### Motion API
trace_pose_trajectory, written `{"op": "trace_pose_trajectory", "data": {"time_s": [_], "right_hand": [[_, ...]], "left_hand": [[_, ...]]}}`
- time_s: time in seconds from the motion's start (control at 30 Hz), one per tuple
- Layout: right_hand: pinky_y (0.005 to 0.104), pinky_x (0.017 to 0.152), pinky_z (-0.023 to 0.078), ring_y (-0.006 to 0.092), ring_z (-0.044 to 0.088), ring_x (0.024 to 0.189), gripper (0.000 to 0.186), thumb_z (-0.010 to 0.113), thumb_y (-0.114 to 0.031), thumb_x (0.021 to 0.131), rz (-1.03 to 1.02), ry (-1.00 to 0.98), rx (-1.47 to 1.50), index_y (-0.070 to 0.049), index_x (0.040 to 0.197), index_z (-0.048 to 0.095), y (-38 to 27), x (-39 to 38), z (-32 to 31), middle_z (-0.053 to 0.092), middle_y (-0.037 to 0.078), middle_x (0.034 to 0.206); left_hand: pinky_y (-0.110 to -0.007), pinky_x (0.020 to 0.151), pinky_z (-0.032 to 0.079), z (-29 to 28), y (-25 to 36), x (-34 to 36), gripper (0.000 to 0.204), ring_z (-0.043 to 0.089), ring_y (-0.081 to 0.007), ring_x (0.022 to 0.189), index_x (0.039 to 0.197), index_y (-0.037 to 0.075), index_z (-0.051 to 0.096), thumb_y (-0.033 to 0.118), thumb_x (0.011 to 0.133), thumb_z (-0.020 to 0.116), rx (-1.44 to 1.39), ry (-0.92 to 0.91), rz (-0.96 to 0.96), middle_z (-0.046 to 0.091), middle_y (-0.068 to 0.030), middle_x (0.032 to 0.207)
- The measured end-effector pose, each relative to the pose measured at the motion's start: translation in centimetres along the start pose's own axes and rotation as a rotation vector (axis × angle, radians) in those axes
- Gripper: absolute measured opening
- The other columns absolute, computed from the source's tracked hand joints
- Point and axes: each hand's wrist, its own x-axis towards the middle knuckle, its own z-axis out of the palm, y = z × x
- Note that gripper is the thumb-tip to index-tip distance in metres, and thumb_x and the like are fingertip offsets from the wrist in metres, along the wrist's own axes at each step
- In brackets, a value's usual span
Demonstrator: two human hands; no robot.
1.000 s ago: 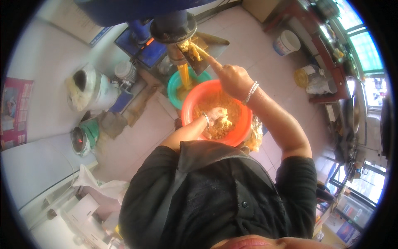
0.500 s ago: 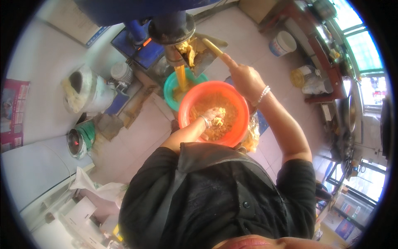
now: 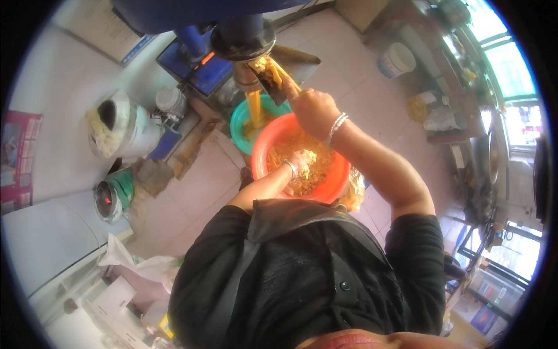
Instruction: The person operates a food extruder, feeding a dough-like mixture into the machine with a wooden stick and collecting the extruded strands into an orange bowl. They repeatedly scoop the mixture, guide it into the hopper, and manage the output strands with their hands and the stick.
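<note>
My left hand (image 3: 296, 162) is inside a large orange basin (image 3: 340, 181), its fingers curled around a clump of yellow crumbly dough (image 3: 309, 157). More loose crumbs cover the bottom of that basin. My right hand (image 3: 314, 112) grips a pale wooden stick (image 3: 293, 85). The stick's far end lies against yellow dough (image 3: 265, 65) in the metal feed tray (image 3: 303, 59) of a blue machine (image 3: 244, 35). Below the machine's outlet, yellow strands (image 3: 253, 106) hang down into a teal basin (image 3: 236, 123), which stands just beyond the orange one.
On the left are a white drum (image 3: 131, 131) and a small motor (image 3: 170, 100). A white bucket (image 3: 397, 60) stands on the tiled floor at the far right, near a dark red table (image 3: 474, 119). A plastic bag (image 3: 353, 195) lies beside the orange basin.
My right hand has moved left and inward with the stick, bringing it against the dough in the feed tray. My left hand stays in the orange basin with its clump.
</note>
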Motion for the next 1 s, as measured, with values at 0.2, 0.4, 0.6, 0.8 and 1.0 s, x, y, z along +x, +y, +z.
{"op": "trace_pose_trajectory", "data": {"time_s": [0.2,0.4,0.6,0.8,1.0], "right_hand": [[0.0455,0.062,0.052,0.0371,0.066,0.07,0.068,0.051,-0.003,0.081,0.062,0.062,0.298,-0.003,0.147,0.034,2.8,-3.1,-2.2,0.066,0.019,0.077],[0.0453,0.066,0.052,0.037,0.066,0.076,0.069,0.051,-0.003,0.083,0.027,0.035,0.299,-0.008,0.149,0.032,1.8,-1.7,-0.1,0.065,0.02,0.081],[0.0449,0.067,0.053,0.0374,0.066,0.075,0.071,0.051,-0.002,0.081,-0.004,0.061,0.271,-0.006,0.149,0.032,1.4,-1.2,-0.2,0.065,0.021,0.08],[0.0466,0.062,0.053,0.0373,0.067,0.072,0.07,0.052,-0.002,0.079,-0.024,0.114,0.25,0.0,0.147,0.031,1.4,-1.2,0.4,0.066,0.019,0.075],[0.0469,0.062,0.052,0.0374,0.066,0.068,0.06,0.05,-0.004,0.085,0.038,0.196,0.605,-0.007,0.144,0.041,3.6,-4.1,-0.1,0.063,0.021,0.07]], "left_hand": [[-0.037,0.068,0.053,2.4,5.4,-4.0,0.05,0.06,-0.0178,0.087,0.118,0.009,0.059,0.025,0.077,0.083,-0.297,-0.214,-0.221,0.063,-0.0052,0.102],[-0.037,0.049,0.052,2.2,4.8,-3.7,0.012,0.06,-0.0217,0.056,0.087,0.009,0.065,0.02,0.087,0.071,-0.105,-0.176,-0.192,0.063,-0.0064,0.074],[-0.036,0.044,0.048,3.1,3.3,-3.0,0.011,0.058,-0.0196,0.054,0.077,0.003,0.064,0.01,0.084,0.069,0.057,-0.056,-0.086,0.061,-0.0072,0.067],[-0.037,0.037,0.044,4.1,4.1,-3.2,0.013,0.052,-0.0201,0.044,0.075,0.006,0.061,0.012,0.087,0.061,0.207,0.039,-0.019,0.058,-0.0087,0.064],[-0.042,0.048,0.051,3.7,5.1,-3.6,0.019,0.058,-0.0208,0.051,0.077,0.007,0.062,0.021,0.09,0.067,0.28,-0.027,-0.095,0.061,-0.0081,0.069]]}}
